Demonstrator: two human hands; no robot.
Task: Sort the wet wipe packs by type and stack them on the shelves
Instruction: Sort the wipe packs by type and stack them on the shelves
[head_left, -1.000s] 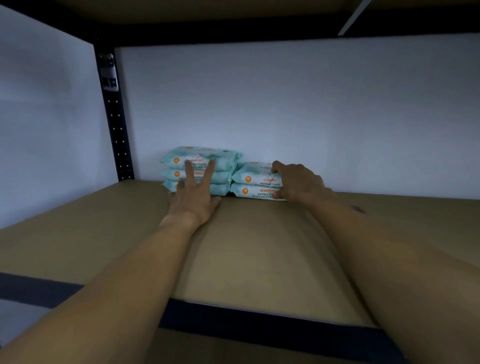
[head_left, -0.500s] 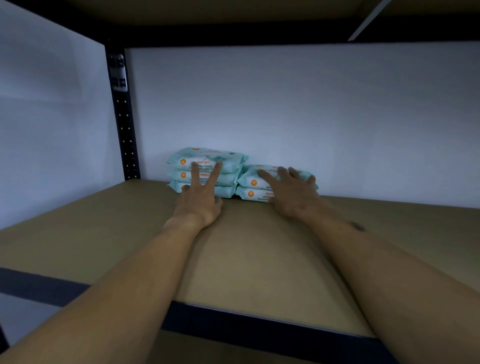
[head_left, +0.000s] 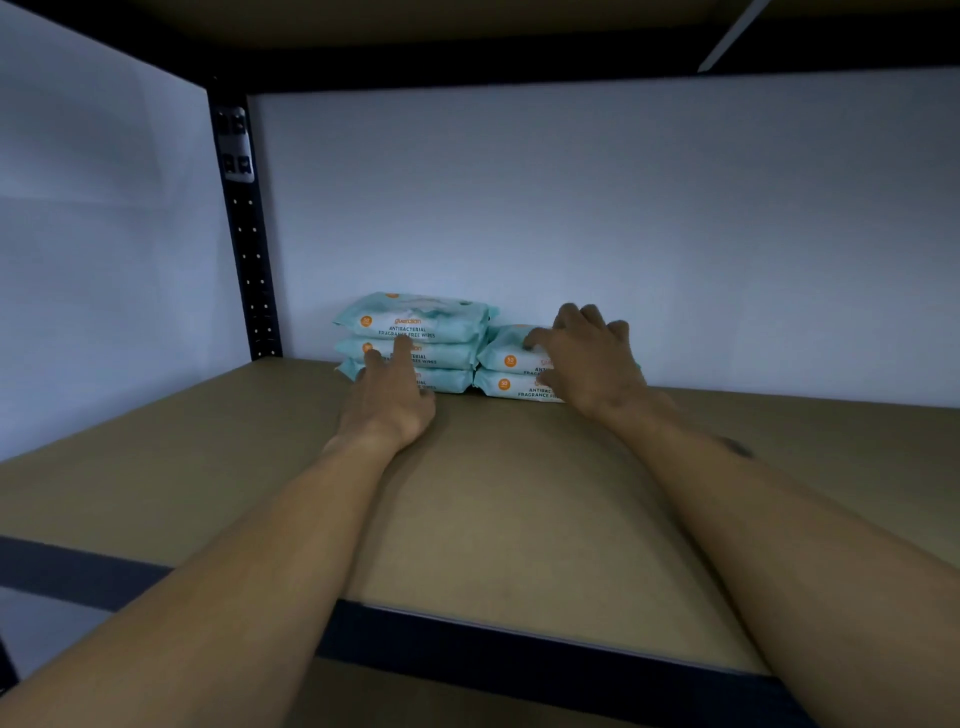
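Wet wipe packs (head_left: 415, 325), all the same pale teal antibacterial kind as far as I can read them, sit in two piles at the back of the shelf (head_left: 519, 519), tight against the white wall (head_left: 649, 234) and near the dark upright post (head_left: 244, 234). The left pile (head_left: 447, 356) is three high and the right pile (head_left: 506, 371) two, and their ends touch. Keeping them deep and butted together looks meant to leave the front of the board free for more packs of other types.

The left hand (head_left: 387, 405) lies low on the board with its fingers straight, tips pressing the front face of the left pile, I'd guess to square it and keep it from sliding. The right hand (head_left: 589, 358) arches over the upper pack of the right pile, fingers curled over its top and thumb at its near edge, holding it as though seating it level. The far side of that pack is hidden behind the hand.
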